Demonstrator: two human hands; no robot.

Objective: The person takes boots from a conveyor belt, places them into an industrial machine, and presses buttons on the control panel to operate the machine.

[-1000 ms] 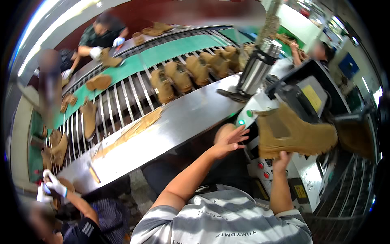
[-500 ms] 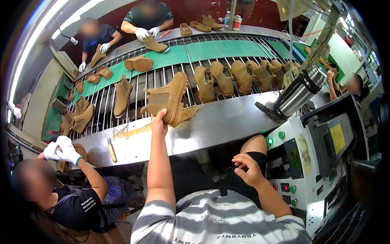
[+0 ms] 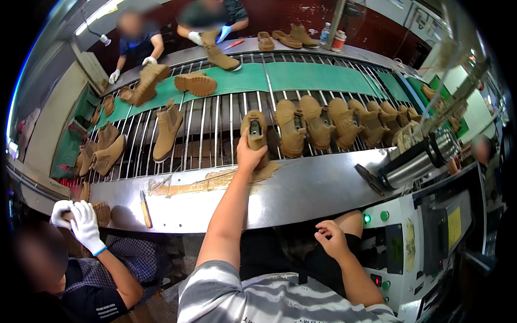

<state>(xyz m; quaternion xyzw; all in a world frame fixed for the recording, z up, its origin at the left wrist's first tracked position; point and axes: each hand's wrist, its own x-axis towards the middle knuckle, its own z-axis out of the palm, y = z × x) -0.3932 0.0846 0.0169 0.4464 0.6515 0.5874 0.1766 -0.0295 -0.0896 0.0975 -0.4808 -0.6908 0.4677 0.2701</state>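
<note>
Your left hand, arm stretched past the worktop's far edge, clamps a boot at the conveyor's near side; your right hand hangs off the near edge, fingers loosely parted. The boot is tan, its dark opening facing you.

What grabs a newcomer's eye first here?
Probably the row of tan boots on the rod bed, just right of the boot in the person's left hand. Beyond the row, the bright green strip stands out too. So does the shiny steel flask at the right, by the end of the metal ledge.
</note>
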